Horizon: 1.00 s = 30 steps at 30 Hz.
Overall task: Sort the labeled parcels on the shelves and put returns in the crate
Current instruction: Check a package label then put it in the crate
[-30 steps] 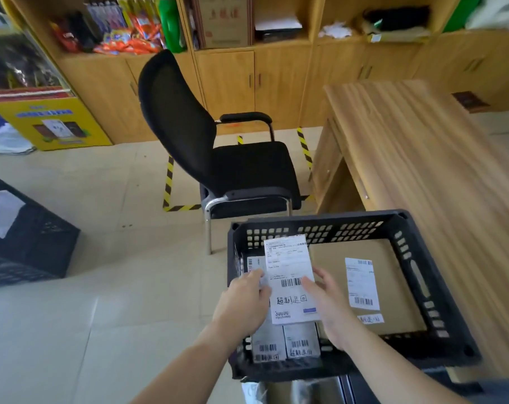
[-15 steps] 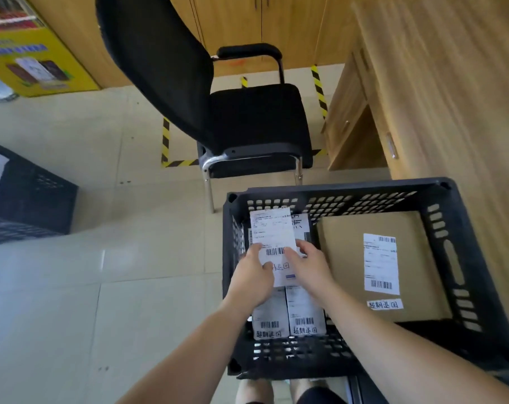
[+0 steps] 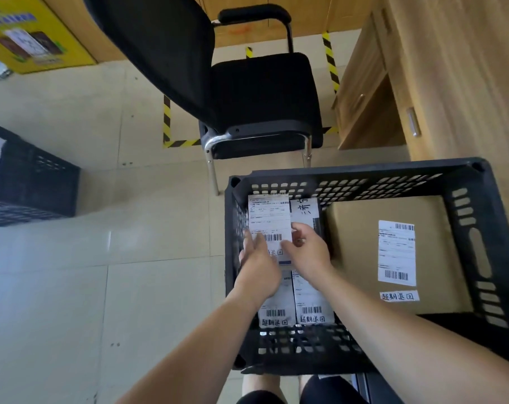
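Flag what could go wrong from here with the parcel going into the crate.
The left hand and right hand hold the white labelled parcel over two small parcels lying flat in the black crate; set down there, it may hide their barcodes. The left hand is close to the crate's wall, so it might catch on the holes during release.

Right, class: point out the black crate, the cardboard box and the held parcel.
black crate (image 3: 364,170): head view, far rim.
cardboard box (image 3: 352,252): head view, bare top face.
held parcel (image 3: 269,217): head view, printed label.

White labelled parcel (image 3: 269,217) inside black crate (image 3: 364,171), left end.
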{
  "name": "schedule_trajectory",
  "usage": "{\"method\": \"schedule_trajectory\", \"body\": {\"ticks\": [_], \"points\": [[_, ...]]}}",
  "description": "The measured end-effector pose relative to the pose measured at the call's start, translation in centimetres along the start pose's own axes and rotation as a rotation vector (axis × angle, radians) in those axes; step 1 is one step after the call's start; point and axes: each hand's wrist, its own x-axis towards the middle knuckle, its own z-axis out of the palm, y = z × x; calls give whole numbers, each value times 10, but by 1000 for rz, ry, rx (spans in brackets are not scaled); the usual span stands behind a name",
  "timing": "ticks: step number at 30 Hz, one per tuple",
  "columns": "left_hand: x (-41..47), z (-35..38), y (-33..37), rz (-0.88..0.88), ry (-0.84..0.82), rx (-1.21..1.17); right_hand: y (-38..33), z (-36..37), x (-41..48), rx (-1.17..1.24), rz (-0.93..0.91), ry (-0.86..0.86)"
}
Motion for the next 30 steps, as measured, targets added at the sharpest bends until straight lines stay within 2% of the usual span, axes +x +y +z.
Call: {"method": "schedule_trajectory", "body": {"ticks": [3,9,16,20,25,30], "points": [[-3,1,2,10,42,-7,1,-2,-5,-10,-48,-9],[2,1,3,10,-3,151,-5,-3,-9,-82,-94,-33],[-6,-7,9,20,-13,83,-17,-19,-18,-198,-101,-74],[-21,-29,22,66,8,51,-39,-38,-31,-346,-129,-125],[-40,-73,48,135,94,113,-87,-77,-58,-463,-251,-96],[-82,-125,97,264,255,114,-147,-135,-94,-463,-391,0]]}}
